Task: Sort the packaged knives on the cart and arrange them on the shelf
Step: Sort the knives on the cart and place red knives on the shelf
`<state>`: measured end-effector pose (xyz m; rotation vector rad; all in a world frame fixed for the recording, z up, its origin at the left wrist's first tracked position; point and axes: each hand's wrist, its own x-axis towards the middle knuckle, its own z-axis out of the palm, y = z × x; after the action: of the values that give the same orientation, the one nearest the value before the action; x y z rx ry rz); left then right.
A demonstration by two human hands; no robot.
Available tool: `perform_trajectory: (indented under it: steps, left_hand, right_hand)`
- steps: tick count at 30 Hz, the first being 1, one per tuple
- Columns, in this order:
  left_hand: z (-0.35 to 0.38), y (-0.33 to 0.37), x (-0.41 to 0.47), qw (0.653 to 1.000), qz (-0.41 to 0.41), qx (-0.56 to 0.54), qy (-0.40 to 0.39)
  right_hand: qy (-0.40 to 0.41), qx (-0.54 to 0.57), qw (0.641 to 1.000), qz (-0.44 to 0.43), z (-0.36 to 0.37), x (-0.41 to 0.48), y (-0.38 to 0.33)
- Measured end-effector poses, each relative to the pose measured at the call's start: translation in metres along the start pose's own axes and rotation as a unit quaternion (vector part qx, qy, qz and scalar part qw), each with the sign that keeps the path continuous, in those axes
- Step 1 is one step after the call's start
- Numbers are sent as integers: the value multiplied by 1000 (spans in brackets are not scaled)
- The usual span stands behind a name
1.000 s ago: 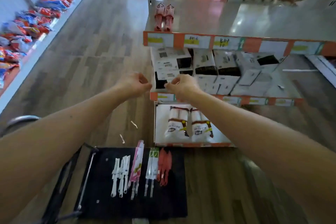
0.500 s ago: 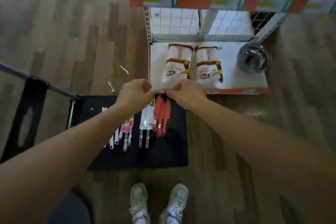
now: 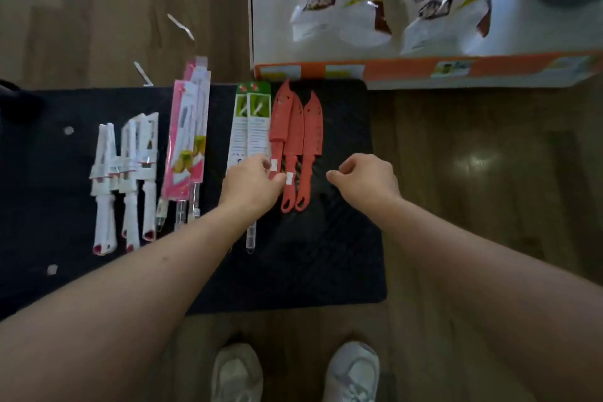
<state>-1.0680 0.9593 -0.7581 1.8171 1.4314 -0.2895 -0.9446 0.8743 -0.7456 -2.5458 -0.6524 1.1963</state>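
**As two hands hang over the cart, the knives lie in four groups**

Where the person stands, shoes point(image 3: 236, 372) at 6 o'clock, the black cart point(image 3: 326, 254) lies low across the wooden floor point(image 3: 98, 10). On it the knives lie in rows, handles toward the person. The white knives point(image 3: 124, 173) are at 9 o'clock and the pink packs point(image 3: 187, 147) lie just beside them. The green packs point(image 3: 249, 127) are near the middle, and the red knives point(image 3: 295, 134) are at 12 o'clock.

The left hand point(image 3: 251, 184) covers the green packs' lower end. Its curled fingers are at the handle of the leftmost red knife, but I cannot tell whether they grip it. The right hand point(image 3: 368, 179) hovers at 3 o'clock of the red knives, apart from them, its fingers curled in around nothing.

The orange-edged shelf point(image 3: 424, 70) sits right at the cart's far edge at 1 o'clock. It carries two bags point(image 3: 339, 0) side by side.
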Motion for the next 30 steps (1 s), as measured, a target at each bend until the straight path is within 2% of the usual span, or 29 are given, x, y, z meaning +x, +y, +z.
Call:
perform_trajectory:
  steps: [5,10,14,17,19,21,23,26,30]
  left_hand:
    - [39,-23,46,999,-24,19,17]
    - [60,-26,71,996,-3,49,80]
    - [63,-24,74,996,-3,35,78]
    - [58,-25,76,998,-26,-20,53]
    - [55,-25,74,993,-72,-89,21]
    - [53,-25,68,974,-122,-190,-15]
    - [47,-24,59,961,-144,-235,-27]
    - [26,-17,43,960,-139,-243,-27]
    - [-21,9,12,964,-88,-243,-67]
  right_hand:
    - [18,19,1000,-1,44,40,18]
    - [27,85,996,18,77,67,9]
    - [36,105,993,34,86,74,7]
    - [4,107,994,26,79,76,10]
    - [-7,128,991,35,72,72,11]
    - [-1,157,986,58,64,67,11]
    - [9,192,978,79,54,58,9]
    - [15,214,973,81,33,39,2]
    - [17,203,978,44,-6,3,-15]
